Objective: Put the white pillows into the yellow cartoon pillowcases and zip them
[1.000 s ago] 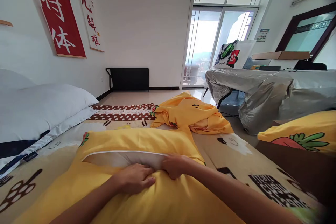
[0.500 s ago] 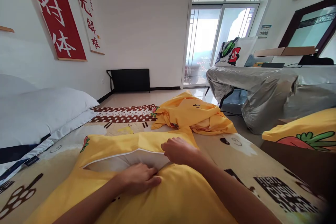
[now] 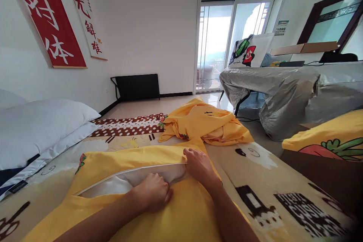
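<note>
A yellow pillowcase point(image 3: 136, 221) lies in front of me with a long opening across it, edged by a pale strip. Inside the opening shows a white inner pillow point(image 3: 113, 186). My left hand point(image 3: 154, 193) is closed over the near edge of the opening, fingers curled against the white filling. At the right end of the opening, my right hand point(image 3: 198, 166) pinches the far edge of the pillowcase. Beyond it lies a crumpled yellow cloth point(image 3: 204, 121) with a carrot print.
The bed is spread with a patterned beige blanket point(image 3: 227, 170). White pillows point(image 3: 56, 124) lie at the left. On the right, a yellow carrot-print piece point(image 3: 326, 136) rests on a brown box point(image 3: 317, 170). Behind stands a table with a silver cover point(image 3: 289, 98).
The opening looks wider and shows more white at its left end. My left hand has curled into a fist, and my right hand has moved slightly right along the edge. The view has shifted a little.
</note>
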The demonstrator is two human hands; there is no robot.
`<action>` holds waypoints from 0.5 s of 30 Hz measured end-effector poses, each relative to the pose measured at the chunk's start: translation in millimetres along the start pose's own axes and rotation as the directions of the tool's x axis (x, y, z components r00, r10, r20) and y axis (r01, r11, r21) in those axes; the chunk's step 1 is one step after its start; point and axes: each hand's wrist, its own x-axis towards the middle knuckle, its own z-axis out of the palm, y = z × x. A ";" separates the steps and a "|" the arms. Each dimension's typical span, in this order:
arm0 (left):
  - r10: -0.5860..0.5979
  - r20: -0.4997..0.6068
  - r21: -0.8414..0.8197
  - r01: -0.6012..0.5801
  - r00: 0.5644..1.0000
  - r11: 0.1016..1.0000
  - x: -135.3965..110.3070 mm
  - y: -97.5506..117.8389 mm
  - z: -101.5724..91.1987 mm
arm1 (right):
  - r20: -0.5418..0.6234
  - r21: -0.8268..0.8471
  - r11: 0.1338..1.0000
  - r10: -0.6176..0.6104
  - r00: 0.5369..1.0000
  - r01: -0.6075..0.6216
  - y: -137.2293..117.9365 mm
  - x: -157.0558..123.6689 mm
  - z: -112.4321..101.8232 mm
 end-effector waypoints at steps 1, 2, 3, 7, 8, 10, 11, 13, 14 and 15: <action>0.011 -0.004 0.030 -0.011 1.000 0.999 2.9 4.9 -4.6 | -0.011 0.007 1.000 0.011 1.000 -0.011 4.6 -1.6 -4.1; 0.036 -0.032 0.058 -0.034 0.999 0.998 5.8 10.4 -9.2 | -0.027 0.012 1.000 0.018 0.999 -0.017 8.3 -3.4 -7.5; 0.078 -0.082 0.086 -0.071 0.994 0.994 8.8 16.0 -13.5 | -0.047 0.014 1.000 0.023 0.999 -0.022 11.0 -5.3 -10.2; 0.311 -0.359 0.070 -0.307 0.880 0.949 21.5 30.3 -21.1 | -0.103 0.042 0.998 0.040 0.994 -0.036 13.7 -10.7 -14.9; 0.323 -0.397 0.033 -0.338 0.859 0.941 24.2 30.4 -20.7 | -0.116 0.060 0.998 0.038 0.992 -0.032 13.7 -11.3 -15.3; 0.272 -0.388 -0.056 -0.317 0.881 0.947 28.4 26.3 -19.4 | -0.150 0.094 0.995 0.036 0.988 -0.022 14.1 -12.3 -16.3; 0.242 -0.325 -0.095 -0.286 0.914 0.954 30.1 22.8 -19.4 | -0.167 0.104 0.994 0.037 0.985 -0.020 14.7 -12.9 -17.0; 0.219 -0.144 -0.147 -0.240 0.965 0.960 34.3 15.3 -21.8 | -0.195 0.118 0.993 0.048 0.980 -0.026 16.4 -14.8 -19.3; 0.223 -0.069 -0.160 -0.232 0.972 0.960 37.6 12.2 -23.9 | -0.207 0.126 0.992 0.055 0.977 -0.029 17.2 -16.1 -20.8; 0.233 -0.020 -0.164 -0.233 0.972 0.959 42.3 10.1 -26.2 | -0.220 0.136 0.990 0.061 0.974 -0.031 17.7 -17.6 -22.4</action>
